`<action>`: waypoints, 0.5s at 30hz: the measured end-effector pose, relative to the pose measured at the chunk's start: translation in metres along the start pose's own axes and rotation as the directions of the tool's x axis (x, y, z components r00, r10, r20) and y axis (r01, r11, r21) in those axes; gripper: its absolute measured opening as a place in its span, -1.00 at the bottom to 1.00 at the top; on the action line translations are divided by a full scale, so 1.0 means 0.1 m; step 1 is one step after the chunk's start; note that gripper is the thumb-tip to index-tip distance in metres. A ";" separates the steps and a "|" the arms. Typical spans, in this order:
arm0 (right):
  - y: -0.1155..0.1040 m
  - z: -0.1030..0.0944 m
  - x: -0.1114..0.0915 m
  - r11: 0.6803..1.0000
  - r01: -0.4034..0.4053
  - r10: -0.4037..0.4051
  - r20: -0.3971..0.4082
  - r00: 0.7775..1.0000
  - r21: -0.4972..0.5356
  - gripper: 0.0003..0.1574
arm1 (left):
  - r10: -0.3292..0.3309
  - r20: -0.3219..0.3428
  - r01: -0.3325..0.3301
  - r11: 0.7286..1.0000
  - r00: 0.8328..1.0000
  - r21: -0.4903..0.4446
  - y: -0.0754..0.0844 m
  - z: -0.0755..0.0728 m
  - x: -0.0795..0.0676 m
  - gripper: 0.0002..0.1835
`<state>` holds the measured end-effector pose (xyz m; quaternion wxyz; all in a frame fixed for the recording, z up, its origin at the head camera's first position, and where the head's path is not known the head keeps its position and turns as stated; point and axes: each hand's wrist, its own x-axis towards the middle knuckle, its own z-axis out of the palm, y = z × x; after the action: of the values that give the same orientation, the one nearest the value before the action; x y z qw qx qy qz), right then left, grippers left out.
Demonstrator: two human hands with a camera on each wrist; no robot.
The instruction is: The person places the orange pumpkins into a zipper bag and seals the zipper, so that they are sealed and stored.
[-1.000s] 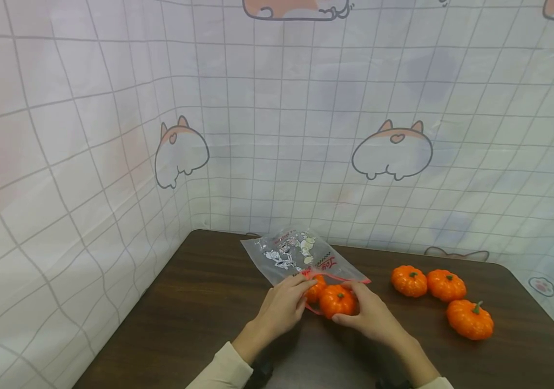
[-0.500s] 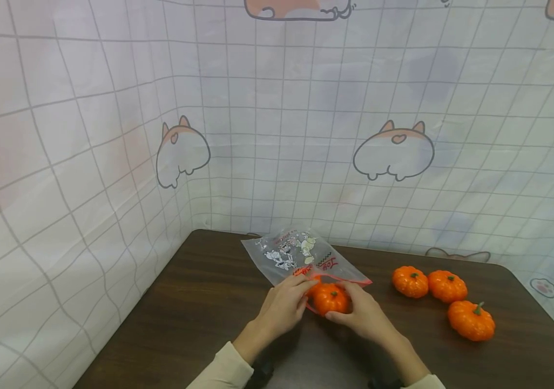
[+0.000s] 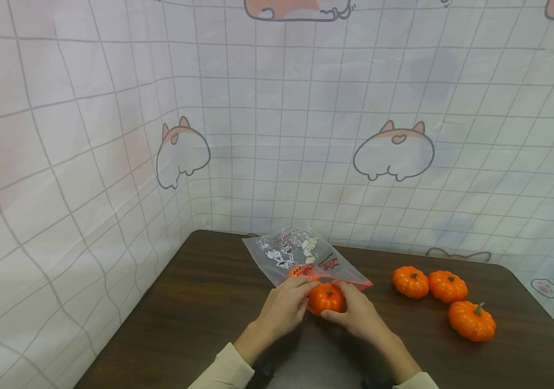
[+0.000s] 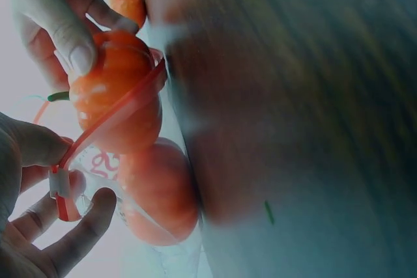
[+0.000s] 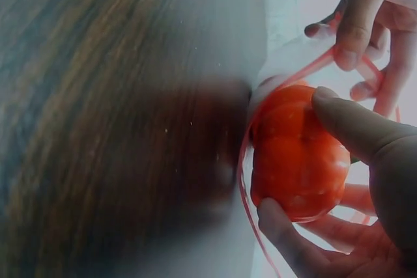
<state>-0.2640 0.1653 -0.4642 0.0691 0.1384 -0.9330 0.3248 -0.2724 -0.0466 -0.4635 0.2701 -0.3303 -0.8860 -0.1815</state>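
Note:
My left hand [image 3: 279, 307] pinches the red zip edge [image 4: 120, 110] of a clear printed plastic zip bag [image 3: 263, 258], close to its white slider [image 4: 60, 183]. With fingers and thumb, my right hand [image 3: 360, 316] grips a small orange pumpkin [image 3: 326, 298] at the bag's mouth. In the left wrist view the red edge crosses in front of this pumpkin, whose green stem points away from the table. Deeper inside the bag, a second pumpkin [image 4: 159, 193] shows through the plastic, touching the first.
To the right on the dark wooden table [image 3: 184, 302] sit three more pumpkins: one on the left [image 3: 410, 281], one beside it [image 3: 447, 286] and one nearer [image 3: 472, 321]. A grid-patterned curtain [image 3: 306, 135] hangs behind the table and along its left side.
My right hand has moved left, bringing its pumpkin into the bag's mouth. The other pumpkin has slid farther back inside the bag. My left hand has stayed at the bag's edge.

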 end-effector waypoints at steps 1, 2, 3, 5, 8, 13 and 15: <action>-0.01 0.01 0.00 1.000 -0.002 0.002 -0.001 1.000 -0.001 -0.15 | 0.001 -0.001 -0.001 1.000 1.000 0.001 0.00 0.00 0.00 -0.60; -0.01 0.01 0.01 1.000 -0.005 0.005 -0.002 1.000 -0.002 -0.15 | 0.003 -0.002 -0.003 1.000 1.000 0.002 0.00 0.00 0.00 -0.59; -0.02 0.02 0.01 1.000 -0.007 0.007 -0.004 1.000 -0.004 -0.15 | 0.003 -0.002 -0.003 1.000 1.000 0.001 0.00 0.00 0.00 -0.59; -0.03 0.04 0.02 1.000 -0.012 0.012 -0.004 1.000 -0.004 -0.15 | 0.007 -0.004 -0.007 1.000 1.000 0.003 0.00 0.00 0.00 -0.58; -0.05 0.07 0.04 1.000 -0.009 0.009 -0.006 1.000 -0.007 -0.13 | 0.013 -0.007 -0.012 1.000 1.000 0.005 0.01 0.00 0.00 -0.58; -0.06 0.10 0.06 1.000 0.003 -0.003 -0.003 1.000 -0.002 -0.11 | 0.012 0.000 -0.012 1.000 1.000 0.012 0.01 -0.01 0.00 -0.59; -0.06 0.12 0.06 1.000 0.003 -0.003 -0.002 1.000 0.003 -0.10 | 0.012 0.002 -0.012 1.000 1.000 0.013 0.01 -0.01 0.00 -0.59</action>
<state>-0.2687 0.1522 -0.4684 0.0705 0.1396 -0.9322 0.3264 -0.2716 -0.0466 -0.4629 0.2724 -0.3340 -0.8854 -0.1739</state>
